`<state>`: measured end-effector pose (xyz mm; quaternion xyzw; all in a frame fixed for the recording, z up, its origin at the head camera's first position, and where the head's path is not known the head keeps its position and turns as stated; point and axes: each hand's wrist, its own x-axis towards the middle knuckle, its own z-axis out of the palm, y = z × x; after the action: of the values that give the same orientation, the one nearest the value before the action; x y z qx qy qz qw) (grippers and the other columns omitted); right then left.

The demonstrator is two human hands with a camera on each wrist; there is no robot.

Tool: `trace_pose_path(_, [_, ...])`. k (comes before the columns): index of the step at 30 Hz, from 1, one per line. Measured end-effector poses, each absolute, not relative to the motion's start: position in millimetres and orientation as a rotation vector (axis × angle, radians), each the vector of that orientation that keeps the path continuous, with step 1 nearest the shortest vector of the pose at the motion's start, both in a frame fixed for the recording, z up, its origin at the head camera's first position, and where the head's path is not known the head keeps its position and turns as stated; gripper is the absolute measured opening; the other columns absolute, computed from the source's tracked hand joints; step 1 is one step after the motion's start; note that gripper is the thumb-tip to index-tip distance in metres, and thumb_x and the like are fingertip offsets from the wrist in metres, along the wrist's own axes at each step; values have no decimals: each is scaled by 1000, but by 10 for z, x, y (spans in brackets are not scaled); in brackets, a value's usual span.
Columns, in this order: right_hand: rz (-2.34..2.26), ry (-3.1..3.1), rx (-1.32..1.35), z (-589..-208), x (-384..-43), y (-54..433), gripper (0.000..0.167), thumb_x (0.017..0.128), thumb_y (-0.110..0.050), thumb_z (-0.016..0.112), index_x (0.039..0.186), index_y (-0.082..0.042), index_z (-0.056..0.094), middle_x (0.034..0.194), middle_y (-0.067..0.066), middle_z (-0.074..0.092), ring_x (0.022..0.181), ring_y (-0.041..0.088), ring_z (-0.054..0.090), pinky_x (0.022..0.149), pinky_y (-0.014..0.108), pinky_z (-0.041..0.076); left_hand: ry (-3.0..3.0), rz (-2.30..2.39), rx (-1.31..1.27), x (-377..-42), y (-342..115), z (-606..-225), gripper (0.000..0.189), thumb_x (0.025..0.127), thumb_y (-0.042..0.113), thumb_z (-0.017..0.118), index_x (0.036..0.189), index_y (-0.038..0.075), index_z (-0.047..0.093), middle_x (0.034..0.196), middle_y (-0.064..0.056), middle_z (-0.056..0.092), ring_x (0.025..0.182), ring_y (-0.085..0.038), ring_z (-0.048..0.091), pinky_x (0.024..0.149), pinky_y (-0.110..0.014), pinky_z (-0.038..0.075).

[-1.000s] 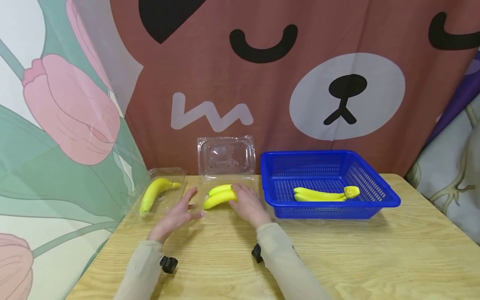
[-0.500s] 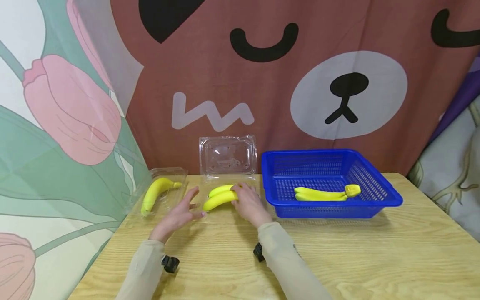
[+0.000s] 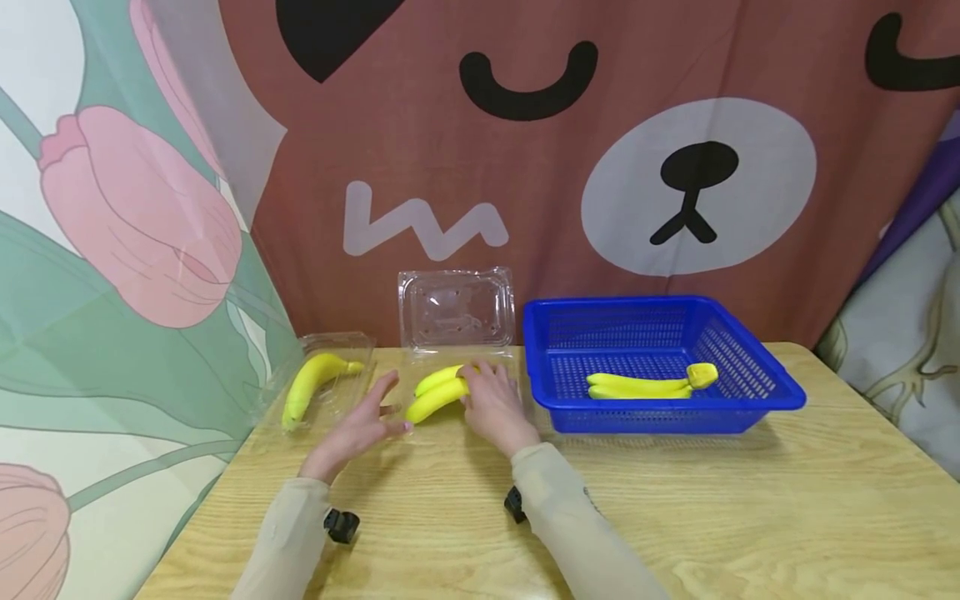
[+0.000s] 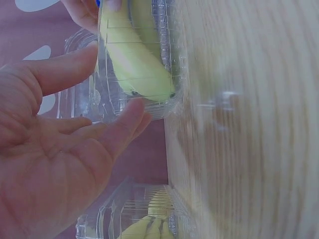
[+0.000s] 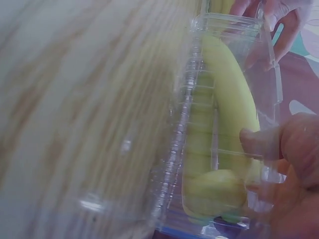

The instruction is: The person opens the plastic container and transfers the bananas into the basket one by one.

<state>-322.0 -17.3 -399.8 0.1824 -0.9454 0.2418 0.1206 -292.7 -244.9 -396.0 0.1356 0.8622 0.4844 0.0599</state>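
Observation:
In the head view, a bunch of two yellow bananas [image 3: 435, 402] lies in a clear plastic clamshell box [image 3: 457, 354] with its lid raised at the back. My right hand [image 3: 495, 410] grips the bunch near its right end, its fingers curled over the top; the right wrist view has the thumb [image 5: 251, 139] against a banana. My left hand [image 3: 356, 432] rests at the box's left side, fingers spread and fairly straight. A fingertip [image 4: 133, 107] meets the box's clear wall in the left wrist view.
Right of the box stands a blue plastic basket [image 3: 652, 417] holding another banana bunch [image 3: 645, 386]. On the left, a second clear box [image 3: 341, 408] contains bananas [image 3: 311, 385]. A cloth with a bear print [image 3: 540, 192] hangs behind the wooden table [image 3: 450, 525].
The bananas in the middle box have turned and shifted slightly, with my right hand closing further over their right end. My left hand has stayed nearly still.

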Motion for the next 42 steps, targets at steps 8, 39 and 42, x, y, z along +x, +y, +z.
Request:
trace_pose_path(8, [672,-2721,518,-3884,-3221,-162,42,91,-11,69,132,-13,58,144,11,47,129,37,41,107,55,35,2619,1445,387,-2942,-2424,-3943,86,92,6,66,157,7,9,162,-21,10,136,-48,34,107,-58,34])
trace_pose_path(39, [638,-2471,621,-3263,-2950,790,36,89,-2,68,124,-10,62,140,12,49,122,38,41,92,55,38,2609,1464,374,-2956,-2411,-3955,87,91,0,65,157,7,9,162,-20,10,136,-47,35,107,-56,35])
trace_pose_path(42, [636,-2468,579,-3245,-2968,991,34,90,-4,67,124,-8,62,139,14,49,121,40,41,92,56,38,2608,1460,374,-2957,-2424,-3963,87,91,0,64,157,7,8,162,-20,10,136,-47,35,107,-56,35])
